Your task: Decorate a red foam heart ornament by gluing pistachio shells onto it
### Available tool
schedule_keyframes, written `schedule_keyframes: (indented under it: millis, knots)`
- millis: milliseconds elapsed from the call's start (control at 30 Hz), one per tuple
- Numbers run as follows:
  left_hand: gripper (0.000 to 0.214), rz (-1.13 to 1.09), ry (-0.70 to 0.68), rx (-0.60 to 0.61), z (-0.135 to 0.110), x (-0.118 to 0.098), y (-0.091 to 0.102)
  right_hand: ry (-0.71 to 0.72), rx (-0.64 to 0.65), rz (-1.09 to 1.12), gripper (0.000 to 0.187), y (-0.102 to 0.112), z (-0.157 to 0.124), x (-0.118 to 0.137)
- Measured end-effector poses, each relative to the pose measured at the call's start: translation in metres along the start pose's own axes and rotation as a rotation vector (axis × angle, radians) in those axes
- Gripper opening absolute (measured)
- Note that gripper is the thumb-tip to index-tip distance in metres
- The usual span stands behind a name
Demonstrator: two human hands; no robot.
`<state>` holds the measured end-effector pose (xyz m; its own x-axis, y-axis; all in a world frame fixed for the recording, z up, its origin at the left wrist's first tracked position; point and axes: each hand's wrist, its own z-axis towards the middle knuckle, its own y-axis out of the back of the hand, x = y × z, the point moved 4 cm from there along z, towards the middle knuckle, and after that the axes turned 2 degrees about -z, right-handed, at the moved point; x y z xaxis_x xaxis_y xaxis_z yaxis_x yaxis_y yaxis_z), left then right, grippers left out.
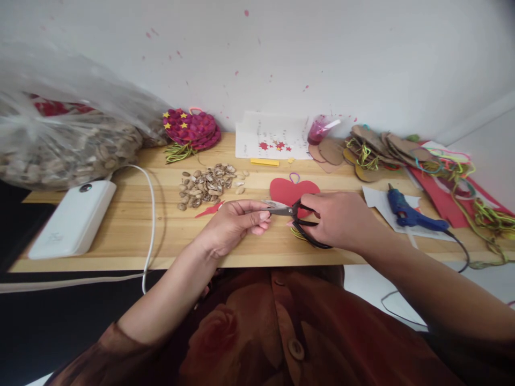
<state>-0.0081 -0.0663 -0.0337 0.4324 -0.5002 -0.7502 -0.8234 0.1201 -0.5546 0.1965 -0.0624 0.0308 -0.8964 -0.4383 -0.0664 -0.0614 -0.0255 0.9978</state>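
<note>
My right hand (pixel 341 220) grips the black handles of a pair of scissors (pixel 287 210), whose blades point left toward my left hand (pixel 237 222). My left hand is closed in a pinch at the blade tips; what it holds is too small to make out. Just behind the scissors a red heart-shaped cutout (pixel 292 190) with a small purple loop lies flat on the wooden table (pixel 129 236). A red paper scrap (pixel 209 209) lies left of my left hand, and a pile of seed shells (pixel 207 185) sits behind it.
A clear bag of shells (pixel 68 145) and a white box (pixel 72 220) with a cable stand at the left. A purple shell-covered disc (pixel 192 127), paper with red stars (pixel 271 140), cardboard shapes (pixel 374 146), a blue glue gun (pixel 410 214) and coloured cords (pixel 483 212) lie behind and to the right.
</note>
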Motion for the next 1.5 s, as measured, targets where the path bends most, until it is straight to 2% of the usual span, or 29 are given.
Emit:
schedule_keyframes:
  millis: [600,800,1033,1233,1367,1433,1500]
  knots:
    - [0.028,0.082,-0.033,0.034,0.002,0.002,0.004,0.020,0.027,-0.102,0.046,0.001,0.001,0.000]
    - [0.029,0.073,-0.057,0.048,0.002,0.001,0.005,0.023,0.040,-0.131,0.041,0.000,0.003,-0.003]
    - [0.034,0.089,-0.031,0.016,0.003,0.003,0.005,0.043,0.021,-0.030,0.047,0.000,0.000,-0.002]
    - [0.031,0.155,-0.066,0.007,0.004,0.005,0.005,-0.074,-0.001,0.119,0.048,-0.005,-0.001,-0.005]
    - [0.028,0.349,-0.209,-0.027,0.001,-0.003,0.007,-0.144,0.067,0.257,0.046,-0.010,-0.004,-0.010]
    - [0.023,0.586,-0.357,-0.086,0.000,-0.014,0.011,-0.190,0.087,0.280,0.044,-0.011,-0.006,-0.015]
    - [0.015,0.922,-0.562,-0.164,-0.001,-0.029,0.012,-0.242,0.080,0.303,0.041,-0.012,-0.010,-0.024]
